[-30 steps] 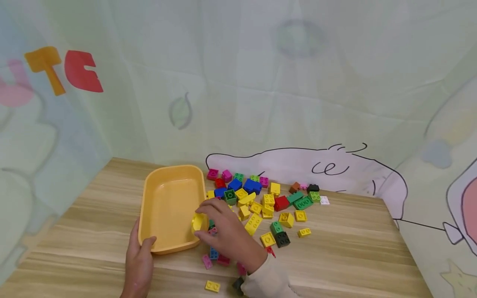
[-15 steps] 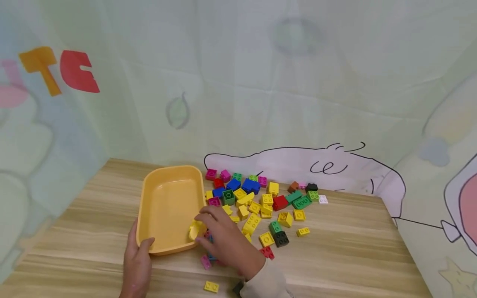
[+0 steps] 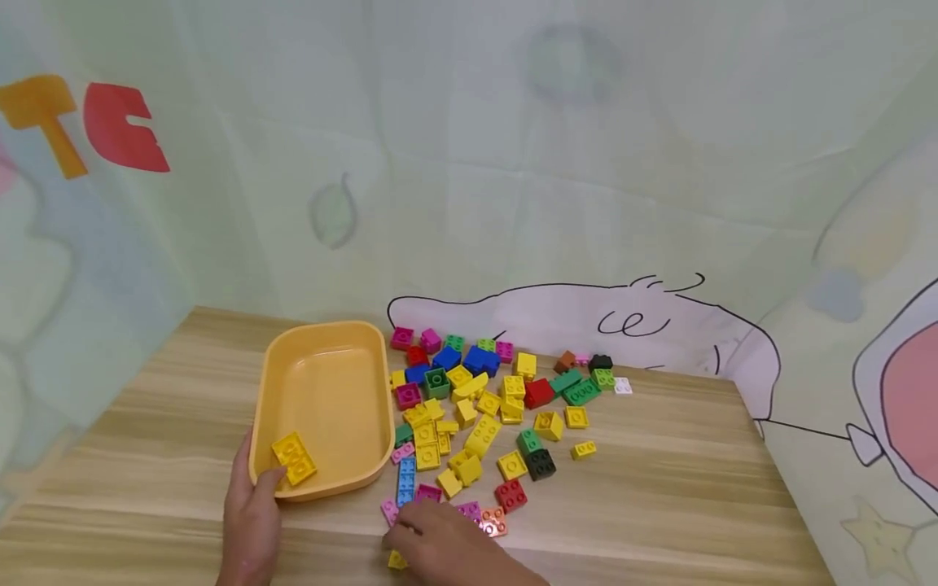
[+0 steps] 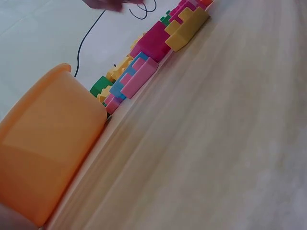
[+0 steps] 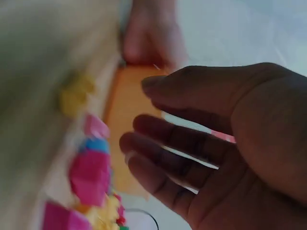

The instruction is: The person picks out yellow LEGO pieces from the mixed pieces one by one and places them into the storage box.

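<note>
Where head view shows only its back, blurred right-wrist view gives me right hand (image 5: 235,163) seemingly wide; left hand (image 3: 252,517) grips tray (image 3: 344,399).

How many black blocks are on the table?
2 visible: one black block at the back, beside a pink block; another black block nearer, beside a green block. More may be hidden by the right hand.

There's the right hand (image 5: 240,163) at four o'clock, left hand (image 5: 151,40) touching the orange tray (image 5: 127,100) at twelve, blurry bricks (image 5: 90,179) at eight.
</note>
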Demonstrator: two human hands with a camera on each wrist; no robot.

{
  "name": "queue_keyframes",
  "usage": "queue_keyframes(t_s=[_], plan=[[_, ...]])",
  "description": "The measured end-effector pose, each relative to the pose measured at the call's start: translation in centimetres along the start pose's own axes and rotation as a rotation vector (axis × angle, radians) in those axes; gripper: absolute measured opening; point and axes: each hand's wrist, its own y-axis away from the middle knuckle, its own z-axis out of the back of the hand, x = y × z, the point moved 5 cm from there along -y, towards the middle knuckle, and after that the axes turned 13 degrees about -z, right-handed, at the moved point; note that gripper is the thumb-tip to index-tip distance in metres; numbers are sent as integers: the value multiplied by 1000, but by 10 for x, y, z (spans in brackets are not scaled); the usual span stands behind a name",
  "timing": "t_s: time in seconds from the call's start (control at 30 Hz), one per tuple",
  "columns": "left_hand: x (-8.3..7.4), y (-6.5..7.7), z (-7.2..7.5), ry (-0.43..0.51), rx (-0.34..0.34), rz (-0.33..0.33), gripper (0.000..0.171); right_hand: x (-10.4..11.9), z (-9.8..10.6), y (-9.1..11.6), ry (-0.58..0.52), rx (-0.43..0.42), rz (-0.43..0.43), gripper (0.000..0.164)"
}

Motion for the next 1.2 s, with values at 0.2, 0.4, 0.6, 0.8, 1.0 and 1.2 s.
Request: queue_keyframes(t_s=[0.2, 0.4, 0.6, 0.8, 1.0, 1.2], plan=[[-1, -1, 1, 8, -1, 22, 62, 4, -36, -14, 64, 100, -59, 35], [2, -2, 1, 10, -12, 50, 63, 5, -43, -19, 43, 173, -70, 32], [1, -3, -1, 17, 3, 28, 63, 14, 2, -18, 23, -25, 25, 33], [2, -3, 1, 35, -26, 7, 64, 15, 52, -30, -54, -376, -9, 30], [2, -1, 0, 28, -27, 45, 64, 10, 64, -48, -20, -457, -38, 26], [1, -2, 0, 29, -16, 44, 64, 3, 55, -60, -21, -427, -58, 27]])
